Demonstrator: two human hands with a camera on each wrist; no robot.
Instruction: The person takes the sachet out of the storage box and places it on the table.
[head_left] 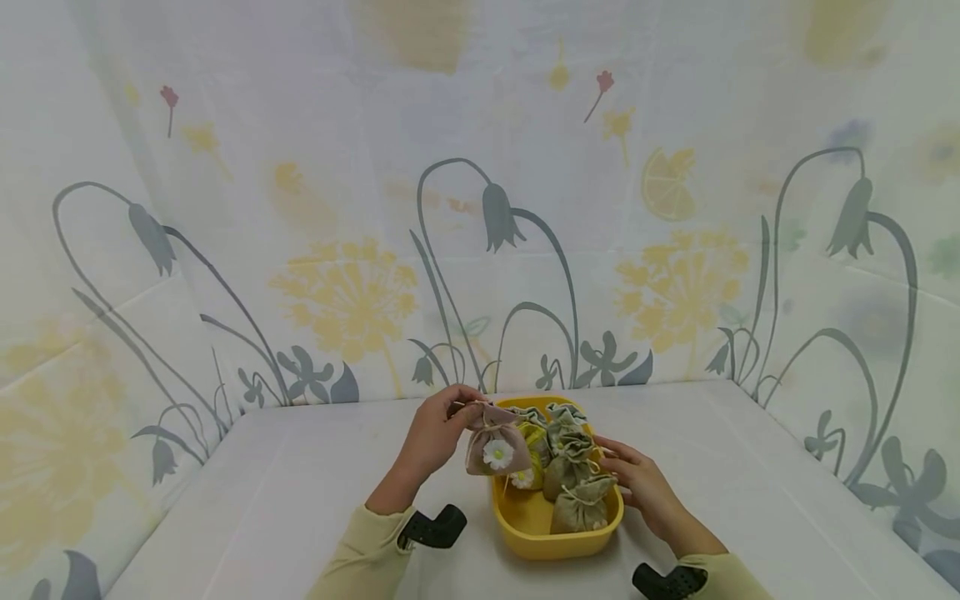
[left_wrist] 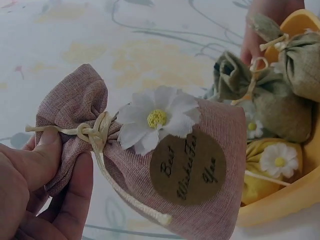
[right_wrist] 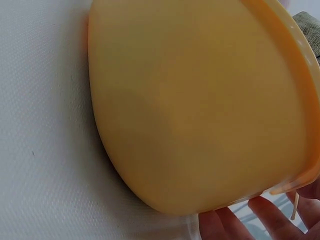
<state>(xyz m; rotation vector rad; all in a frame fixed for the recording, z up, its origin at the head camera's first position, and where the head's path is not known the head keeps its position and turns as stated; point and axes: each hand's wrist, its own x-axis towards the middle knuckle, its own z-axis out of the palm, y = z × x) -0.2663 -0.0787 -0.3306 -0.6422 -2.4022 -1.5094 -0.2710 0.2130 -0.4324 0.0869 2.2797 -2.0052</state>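
A pink drawstring pouch [left_wrist: 220, 150] with a white daisy [left_wrist: 157, 117] and a round brown label [left_wrist: 187, 167] reading "Best Wishes For You" hangs from my left hand [head_left: 442, 425]. Thumb and fingers pinch its gathered neck, by the knotted cream cord. The pouch is above the left rim of a yellow plastic basin [head_left: 555, 546]. Several tied pouches sit inside, among them a yellow one [left_wrist: 272, 157] and an olive-green one [head_left: 581, 508]. My right hand [head_left: 648, 487] rests against the basin's right side, fingers fairly straight; the thumb's contact is unclear.
The basin stands on a white-covered table [head_left: 300, 483]. Behind it rises a pale cloth backdrop [head_left: 345, 200] printed with flowers. Each wrist carries a black camera mount, the left mount [head_left: 435, 527] being close to the basin.
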